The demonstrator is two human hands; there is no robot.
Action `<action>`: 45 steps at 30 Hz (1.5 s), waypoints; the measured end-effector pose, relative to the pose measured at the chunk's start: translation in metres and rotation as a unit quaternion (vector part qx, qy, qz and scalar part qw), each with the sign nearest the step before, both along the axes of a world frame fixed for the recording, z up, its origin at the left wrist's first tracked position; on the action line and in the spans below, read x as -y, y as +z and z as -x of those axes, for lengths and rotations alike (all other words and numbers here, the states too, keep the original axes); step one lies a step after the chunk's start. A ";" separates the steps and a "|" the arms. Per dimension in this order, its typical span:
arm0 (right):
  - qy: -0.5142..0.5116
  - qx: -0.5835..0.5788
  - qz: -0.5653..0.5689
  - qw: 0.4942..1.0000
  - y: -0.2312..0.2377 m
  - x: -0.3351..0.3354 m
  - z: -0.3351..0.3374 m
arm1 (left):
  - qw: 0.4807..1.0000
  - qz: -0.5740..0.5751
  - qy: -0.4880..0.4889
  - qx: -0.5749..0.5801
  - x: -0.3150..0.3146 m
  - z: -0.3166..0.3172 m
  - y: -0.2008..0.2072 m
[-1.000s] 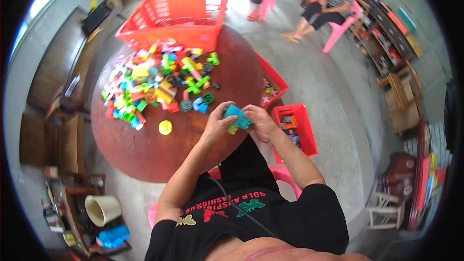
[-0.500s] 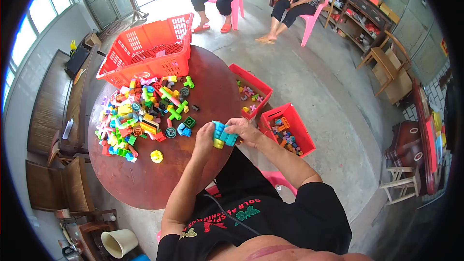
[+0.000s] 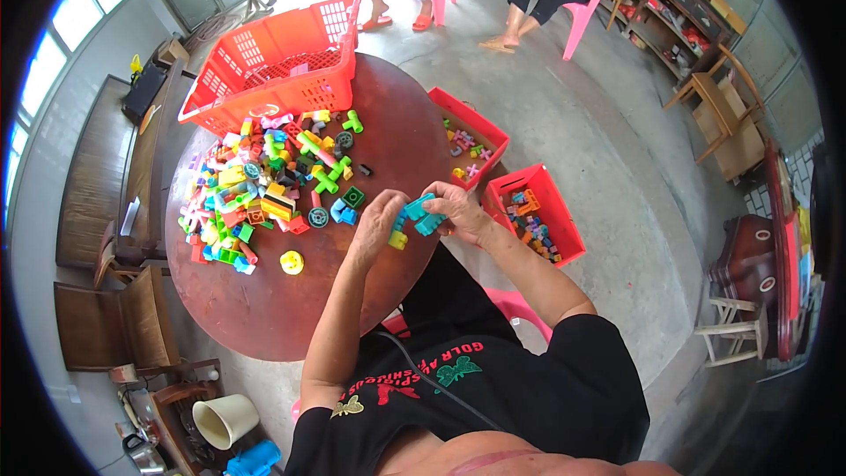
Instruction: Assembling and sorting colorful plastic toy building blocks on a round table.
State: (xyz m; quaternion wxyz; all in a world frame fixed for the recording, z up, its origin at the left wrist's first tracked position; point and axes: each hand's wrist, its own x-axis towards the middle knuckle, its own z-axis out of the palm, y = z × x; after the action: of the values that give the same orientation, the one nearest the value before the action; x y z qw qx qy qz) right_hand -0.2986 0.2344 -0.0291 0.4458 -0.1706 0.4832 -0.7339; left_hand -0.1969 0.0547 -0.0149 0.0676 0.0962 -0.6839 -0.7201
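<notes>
Over the table's near right edge, my left hand (image 3: pixel 379 219) pinches a small blue-and-yellow toy-block piece (image 3: pixel 398 239), its yellow end pointing down. Close beside it, my right hand (image 3: pixel 460 210) grips a teal toy-block piece (image 3: pixel 427 215) between thumb and fingers. The two pieces sit very near each other, and I cannot tell whether they still touch. A heap of colourful toy blocks (image 3: pixel 256 189) covers the table's left and middle. Nearest my left hand lie a blue block (image 3: pixel 343 212), a dark green block (image 3: pixel 353 197) and a dark wheel (image 3: pixel 318 218).
On the round brown table (image 3: pixel 264 322) stand a red slotted crate (image 3: pixel 308 97) and a yellow round piece (image 3: pixel 292 262). Two red boxes (image 3: pixel 565 241) holding blocks are to the right, below table height. Two people sit on pink chairs (image 3: pixel 586 22) at the back.
The teal piece has tilted and shifted away from the blue-and-yellow piece; before, they formed one compact cluster between my hands. The whole view has shifted, so the table appears higher.
</notes>
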 end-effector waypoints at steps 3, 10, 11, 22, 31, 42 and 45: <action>0.043 -0.046 -0.016 0.998 0.003 -0.005 -0.001 | 0.987 0.150 -0.062 0.012 -0.002 -0.006 0.002; 0.025 -0.109 -0.020 0.994 0.053 -0.064 0.018 | 0.992 0.087 -0.094 0.012 -0.016 0.010 0.015; -0.024 -0.065 0.003 0.998 0.041 -0.087 0.024 | 0.992 0.087 -0.096 0.007 -0.017 0.016 0.015; -0.244 0.158 -0.100 0.952 -0.129 -0.214 -0.004 | 0.932 -0.349 -0.040 0.091 -0.025 0.052 -0.017; -0.274 0.208 -0.147 0.927 -0.182 -0.226 -0.018 | 0.947 -0.317 0.004 0.049 -0.036 0.040 -0.006; -0.304 0.224 -0.183 0.908 -0.212 -0.265 -0.024 | 0.938 -0.337 0.037 0.073 -0.042 0.021 -0.016; -0.242 0.192 -0.195 0.931 -0.223 -0.309 -0.029 | 0.916 -0.375 0.048 0.137 -0.041 0.021 -0.011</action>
State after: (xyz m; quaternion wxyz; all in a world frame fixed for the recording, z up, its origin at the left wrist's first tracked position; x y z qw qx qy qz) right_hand -0.2694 0.5432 -0.2522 0.3637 0.1856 0.5486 -0.7296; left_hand -0.2178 0.0959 -0.0255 -0.0332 0.2447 -0.3612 -0.8992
